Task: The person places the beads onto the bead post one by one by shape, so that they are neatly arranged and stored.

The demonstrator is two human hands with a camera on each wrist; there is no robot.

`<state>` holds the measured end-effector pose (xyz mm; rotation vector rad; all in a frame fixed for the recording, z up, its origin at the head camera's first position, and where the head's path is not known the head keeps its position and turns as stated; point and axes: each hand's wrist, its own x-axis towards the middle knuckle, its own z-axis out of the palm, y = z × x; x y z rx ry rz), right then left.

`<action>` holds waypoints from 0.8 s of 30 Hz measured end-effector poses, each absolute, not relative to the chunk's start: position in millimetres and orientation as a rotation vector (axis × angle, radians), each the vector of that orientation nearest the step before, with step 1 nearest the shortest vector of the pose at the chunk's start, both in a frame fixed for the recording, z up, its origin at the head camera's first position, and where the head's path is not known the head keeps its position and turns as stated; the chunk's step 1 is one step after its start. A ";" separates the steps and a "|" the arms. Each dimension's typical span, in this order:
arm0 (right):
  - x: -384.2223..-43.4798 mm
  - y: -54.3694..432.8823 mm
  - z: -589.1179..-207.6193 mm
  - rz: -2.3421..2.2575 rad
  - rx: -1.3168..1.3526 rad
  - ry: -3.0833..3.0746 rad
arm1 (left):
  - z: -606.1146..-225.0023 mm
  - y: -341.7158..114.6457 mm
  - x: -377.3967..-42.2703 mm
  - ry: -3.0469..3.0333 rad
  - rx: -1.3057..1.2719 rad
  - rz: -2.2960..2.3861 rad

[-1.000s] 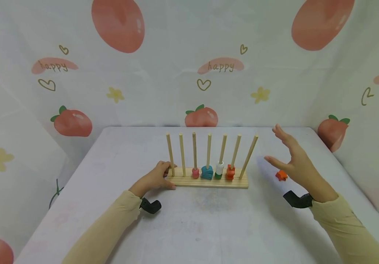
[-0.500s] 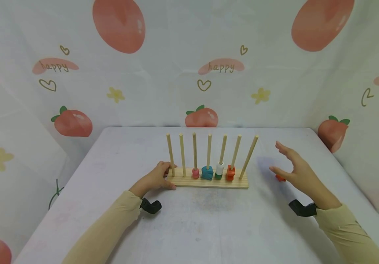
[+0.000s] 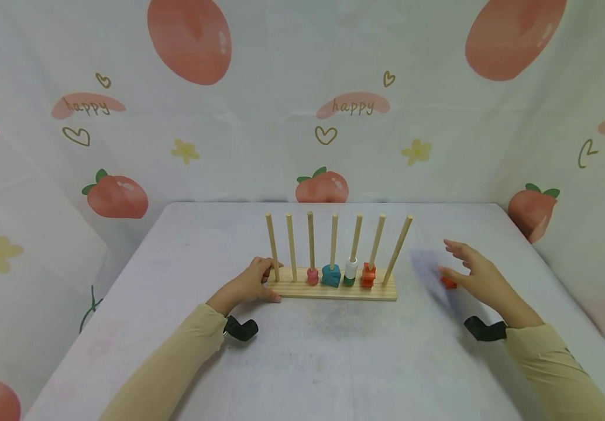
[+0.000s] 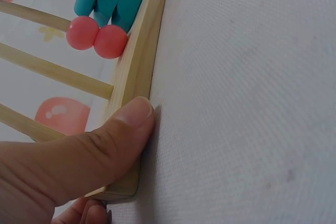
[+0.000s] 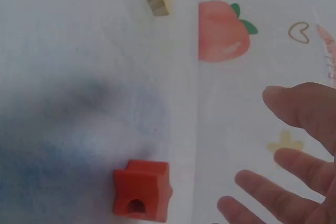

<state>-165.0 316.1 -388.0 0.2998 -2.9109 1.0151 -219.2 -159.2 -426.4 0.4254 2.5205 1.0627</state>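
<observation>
My left hand grips the left end of a wooden bead rack, thumb along its near side, fingertips partly hidden at the far side. Upright pegs rise from the rack. Some carry beads: pink, teal, white over green and orange-red. Right of the rack, my right hand hovers with fingers spread and nothing held. An orange-red star-shaped bead lies on the table close by, a hole showing in its side; in the head view the thumb partly covers this bead.
A white cloth covers the table, and a fruit-patterned curtain hangs behind and at both sides. At the left edge lies a thin green cord. Both wrists wear black camera mounts.
My right hand has come down and slightly nearer to me, over the loose star bead, which it now partly hides. My left hand and the rack have stayed put.
</observation>
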 end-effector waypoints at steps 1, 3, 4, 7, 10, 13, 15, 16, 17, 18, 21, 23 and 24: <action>-165.7 317.6 -389.1 1.015 0.291 -2.928 | -426.5 -159.1 -219.3 2.518 0.425 1.065; -166.8 320.5 -390.6 1.000 0.260 -2.974 | -426.3 -159.0 -219.5 2.518 0.426 1.060; -167.3 321.6 -391.3 0.984 0.252 -2.991 | -426.1 -159.0 -219.7 2.516 0.424 1.057; -169.1 324.5 -393.2 0.954 0.231 -3.039 | -426.0 -158.8 -219.8 2.520 0.421 1.049; -170.5 327.0 -395.7 0.952 0.229 -3.071 | -426.2 -158.7 -219.5 2.515 0.413 1.056; -171.8 328.8 -399.0 0.964 0.234 -3.097 | -426.2 -158.2 -219.4 2.513 0.407 1.066; -172.4 329.7 -401.7 0.952 0.246 -3.108 | -426.1 -157.9 -219.6 2.514 0.404 1.067; -172.5 329.8 -403.0 0.949 0.247 -3.114 | -426.2 -157.8 -219.8 2.515 0.405 1.065; -172.7 329.8 -404.5 0.945 0.251 -3.118 | -426.2 -157.9 -219.8 2.517 0.404 1.064; -172.8 329.9 -406.1 0.941 0.257 -3.121 | -426.2 -157.9 -219.8 2.518 0.404 1.062; -172.4 329.5 -409.7 0.954 0.267 -3.126 | -426.5 -158.3 -219.3 2.515 0.399 1.066; -172.0 329.1 -411.1 0.977 0.269 -3.128 | -426.5 -158.5 -218.7 2.512 0.397 1.069; -171.8 329.2 -411.6 0.983 0.269 -3.129 | -426.5 -158.5 -218.5 2.509 0.395 1.072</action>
